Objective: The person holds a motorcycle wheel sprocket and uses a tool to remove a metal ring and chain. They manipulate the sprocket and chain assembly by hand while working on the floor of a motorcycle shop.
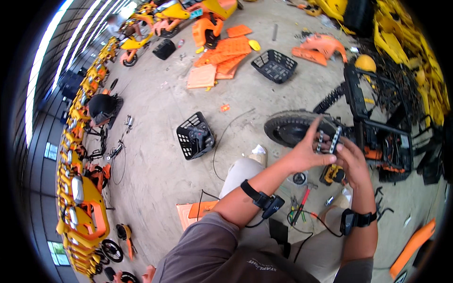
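My left hand point(311, 151) and my right hand point(351, 158) hold a silver-and-black chain-like piece point(336, 137) between them, beside a black tyre point(283, 127) of a partly stripped vehicle with a black frame point(377, 122). My left index finger points up; the other fingers are at the piece. My right fingers curl round its lower end. Below my hands lie a yellow power drill point(330, 174), a small round container point(299, 178) and red-handled tools point(304, 198) on the concrete floor.
Black baskets point(273, 68) stand on the floor near orange panels point(219, 61). Rows of yellow scooters point(80, 198) line the left side. Yellow body parts point(396, 37) are heaped at the right. A person point(123, 29) sits at the back left. An orange strip point(413, 245) lies at lower right.
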The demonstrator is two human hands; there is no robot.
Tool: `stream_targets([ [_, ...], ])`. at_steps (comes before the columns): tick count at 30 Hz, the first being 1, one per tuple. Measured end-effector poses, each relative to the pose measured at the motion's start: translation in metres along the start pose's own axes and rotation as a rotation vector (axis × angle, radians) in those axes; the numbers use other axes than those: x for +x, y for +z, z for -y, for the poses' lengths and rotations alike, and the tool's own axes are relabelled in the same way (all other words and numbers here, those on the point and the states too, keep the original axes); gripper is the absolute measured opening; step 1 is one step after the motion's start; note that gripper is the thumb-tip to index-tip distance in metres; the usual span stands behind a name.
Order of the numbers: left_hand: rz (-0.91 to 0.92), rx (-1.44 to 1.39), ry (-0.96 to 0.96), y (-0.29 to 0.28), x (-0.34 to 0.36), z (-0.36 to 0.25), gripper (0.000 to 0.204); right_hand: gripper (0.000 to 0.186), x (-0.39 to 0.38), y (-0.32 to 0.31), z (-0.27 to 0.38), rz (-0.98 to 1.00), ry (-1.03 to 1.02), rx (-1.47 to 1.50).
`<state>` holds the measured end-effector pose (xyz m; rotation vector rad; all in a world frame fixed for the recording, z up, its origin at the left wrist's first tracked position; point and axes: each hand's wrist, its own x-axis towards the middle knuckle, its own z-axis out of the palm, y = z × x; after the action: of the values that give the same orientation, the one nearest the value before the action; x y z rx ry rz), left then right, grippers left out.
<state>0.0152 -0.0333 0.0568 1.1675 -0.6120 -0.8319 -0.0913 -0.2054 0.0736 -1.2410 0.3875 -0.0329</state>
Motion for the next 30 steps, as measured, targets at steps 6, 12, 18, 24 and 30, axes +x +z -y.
stream_targets([
  [6,0.045,-0.092,0.024,-0.013,-0.011,0.000,0.108,0.057,0.001,0.005,-0.008,-0.023,0.014,-0.002],
  [12,0.009,-0.339,-0.002,-0.008,-0.010,-0.006,0.090,0.055,-0.016,-0.013,0.007,-0.195,-0.053,0.063],
  [18,0.011,-0.021,0.047,-0.004,-0.034,-0.014,0.086,0.053,-0.010,-0.012,-0.012,-0.176,0.082,-0.028],
  [24,0.061,0.124,0.033,0.007,-0.039,-0.014,0.075,0.056,-0.024,-0.012,-0.013,-0.124,0.085,-0.038],
  [30,-0.002,0.182,0.041,0.006,-0.043,-0.026,0.081,0.057,-0.022,-0.009,-0.017,-0.073,0.102,-0.052],
])
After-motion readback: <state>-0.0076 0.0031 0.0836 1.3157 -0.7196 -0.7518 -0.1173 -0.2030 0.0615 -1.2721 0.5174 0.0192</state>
